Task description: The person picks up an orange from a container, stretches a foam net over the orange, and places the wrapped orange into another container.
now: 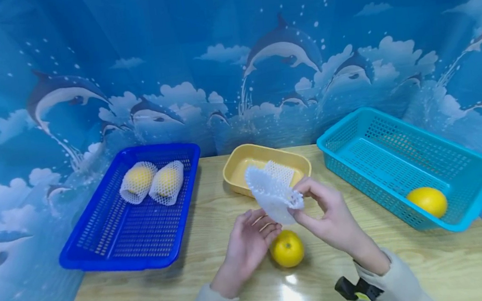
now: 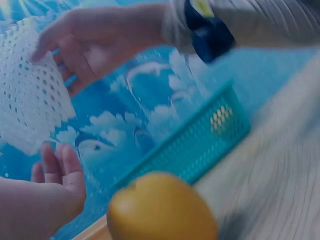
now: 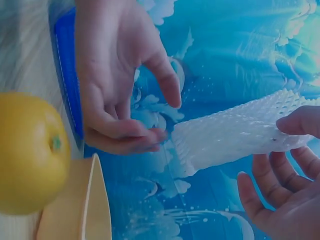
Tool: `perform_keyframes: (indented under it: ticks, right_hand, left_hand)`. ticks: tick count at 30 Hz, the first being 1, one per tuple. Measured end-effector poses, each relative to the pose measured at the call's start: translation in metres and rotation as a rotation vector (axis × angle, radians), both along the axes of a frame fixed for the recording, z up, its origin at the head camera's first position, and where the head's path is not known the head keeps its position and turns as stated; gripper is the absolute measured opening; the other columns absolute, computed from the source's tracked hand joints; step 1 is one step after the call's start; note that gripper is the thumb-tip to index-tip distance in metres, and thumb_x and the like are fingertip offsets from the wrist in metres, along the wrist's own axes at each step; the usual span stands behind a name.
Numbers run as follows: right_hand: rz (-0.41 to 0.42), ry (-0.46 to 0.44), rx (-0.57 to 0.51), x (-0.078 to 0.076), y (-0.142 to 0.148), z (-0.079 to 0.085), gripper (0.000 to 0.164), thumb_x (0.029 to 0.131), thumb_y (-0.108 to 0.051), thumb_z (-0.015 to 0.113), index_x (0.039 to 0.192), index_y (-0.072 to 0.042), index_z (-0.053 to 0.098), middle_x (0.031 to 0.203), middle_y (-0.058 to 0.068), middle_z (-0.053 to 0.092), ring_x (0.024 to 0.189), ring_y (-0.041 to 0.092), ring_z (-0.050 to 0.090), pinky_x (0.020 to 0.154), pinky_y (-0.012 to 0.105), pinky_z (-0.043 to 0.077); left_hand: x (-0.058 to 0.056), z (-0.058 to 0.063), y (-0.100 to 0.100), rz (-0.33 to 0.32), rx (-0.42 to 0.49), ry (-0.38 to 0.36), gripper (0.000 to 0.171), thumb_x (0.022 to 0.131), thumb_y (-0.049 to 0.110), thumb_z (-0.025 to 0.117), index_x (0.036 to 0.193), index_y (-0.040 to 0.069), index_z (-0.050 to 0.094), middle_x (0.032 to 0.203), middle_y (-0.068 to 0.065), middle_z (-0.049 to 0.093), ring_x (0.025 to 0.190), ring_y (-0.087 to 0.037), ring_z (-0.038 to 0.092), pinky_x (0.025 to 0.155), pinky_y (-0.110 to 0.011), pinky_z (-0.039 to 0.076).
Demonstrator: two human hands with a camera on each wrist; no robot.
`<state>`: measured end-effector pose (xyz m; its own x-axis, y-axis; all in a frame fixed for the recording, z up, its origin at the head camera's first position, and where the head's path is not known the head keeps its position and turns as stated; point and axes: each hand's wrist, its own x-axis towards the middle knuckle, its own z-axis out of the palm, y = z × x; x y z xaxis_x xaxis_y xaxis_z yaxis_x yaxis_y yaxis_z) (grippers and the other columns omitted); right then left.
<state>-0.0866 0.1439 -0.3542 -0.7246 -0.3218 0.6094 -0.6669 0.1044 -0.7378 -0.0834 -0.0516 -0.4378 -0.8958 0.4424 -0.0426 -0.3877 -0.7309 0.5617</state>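
My right hand (image 1: 327, 212) pinches a white foam fruit net (image 1: 271, 193) between thumb and fingers, up above the table. In the right wrist view the net (image 3: 225, 132) stretches from those fingers toward the left hand, its mesh tube flattened. My left hand (image 1: 251, 239) has its palm turned up and its fingers loosely bent, fingertips close by the net's end and holding nothing. On the table just below both hands sits a bare yellow orange (image 1: 287, 248), its stem spot facing up.
At the left, a dark blue basket (image 1: 143, 261) holds two oranges in foam nets (image 1: 166, 183). A small yellow tray (image 1: 241, 153) behind the hands contains another white foam net (image 1: 280, 172). One bare orange (image 1: 427, 202) lies in the turquoise basket (image 1: 400, 128) at the right. A dolphin-printed curtain (image 1: 226, 89) backs the table.
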Motion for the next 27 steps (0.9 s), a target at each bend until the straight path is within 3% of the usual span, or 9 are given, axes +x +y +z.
perform_keyframes:
  ticks: [3,7,12,16,19,22,25,27]
  right_hand:
    - [0.031,0.021,-0.007,0.007,-0.003,-0.003,0.032,0.076,0.019,0.068,0.096,-0.005,0.062,0.095,0.004,0.065,0.091,0.017,0.060,0.084,0.026,0.052]
    - [0.053,0.052,-0.020,0.014,-0.006,-0.009,0.034,0.075,0.018,0.068,0.097,-0.007,0.063,0.095,0.004,0.065,0.090,0.017,0.060,0.083,0.026,0.052]
    - [0.070,0.054,-0.037,0.023,-0.010,-0.018,0.036,0.074,0.018,0.069,0.099,-0.006,0.063,0.097,0.005,0.065,0.091,0.018,0.061,0.084,0.027,0.052]
    - [0.136,-0.011,-0.031,0.026,-0.010,-0.026,0.038,0.075,0.016,0.071,0.104,-0.006,0.063,0.102,0.006,0.065,0.097,0.019,0.061,0.090,0.030,0.051]
    - [0.233,-0.025,-0.018,0.025,-0.008,-0.032,0.039,0.076,0.010,0.074,0.109,-0.006,0.063,0.108,0.008,0.064,0.101,0.021,0.060,0.091,0.032,0.050]
    - [0.342,-0.005,0.009,0.021,-0.004,-0.036,0.033,0.085,-0.010,0.075,0.115,-0.005,0.062,0.115,0.010,0.062,0.106,0.023,0.057,0.090,0.034,0.050]
    - [0.417,-0.019,0.010,0.020,-0.001,-0.039,0.032,0.098,-0.027,0.061,0.118,-0.003,0.061,0.119,0.012,0.061,0.110,0.025,0.056,0.092,0.037,0.048]
    - [0.430,-0.092,-0.023,0.021,0.000,-0.040,0.029,0.103,-0.024,0.049,0.116,-0.001,0.061,0.118,0.012,0.062,0.109,0.025,0.057,0.092,0.038,0.049]
  left_hand:
    - [0.005,0.006,0.000,-0.042,0.098,-0.092,0.045,0.104,0.033,0.027,0.128,0.002,0.049,0.120,-0.011,0.056,0.107,-0.022,0.056,0.100,-0.031,0.045]
    - [0.011,0.010,0.003,-0.086,0.201,-0.101,0.053,0.100,0.035,0.038,0.141,0.002,0.033,0.130,-0.012,0.053,0.118,-0.023,0.054,0.108,-0.032,0.038]
    - [0.017,0.009,0.006,-0.115,0.318,-0.065,0.037,0.095,0.030,0.052,0.125,0.009,0.052,0.119,-0.005,0.059,0.112,-0.018,0.056,0.106,-0.031,0.040]
    - [0.019,0.009,0.008,-0.101,0.368,-0.035,0.020,0.100,0.030,0.048,0.107,0.016,0.062,0.106,0.003,0.062,0.100,-0.011,0.058,0.096,-0.024,0.044]
    - [0.021,0.010,0.009,-0.086,0.320,-0.038,0.027,0.105,0.032,0.040,0.103,0.015,0.061,0.101,0.004,0.061,0.094,-0.009,0.057,0.093,-0.023,0.045]
    - [0.023,0.014,0.009,-0.044,0.168,-0.062,0.029,0.105,0.035,0.035,0.103,0.015,0.056,0.102,0.003,0.055,0.095,-0.009,0.053,0.093,-0.024,0.044]
    - [0.025,0.020,0.008,0.006,0.001,-0.089,0.029,0.104,0.037,0.031,0.103,0.016,0.052,0.102,0.002,0.049,0.095,-0.010,0.049,0.094,-0.026,0.042]
    - [0.026,0.022,0.007,0.014,-0.059,-0.093,0.029,0.104,0.036,0.029,0.101,0.018,0.052,0.100,0.003,0.047,0.093,-0.010,0.047,0.092,-0.026,0.041]
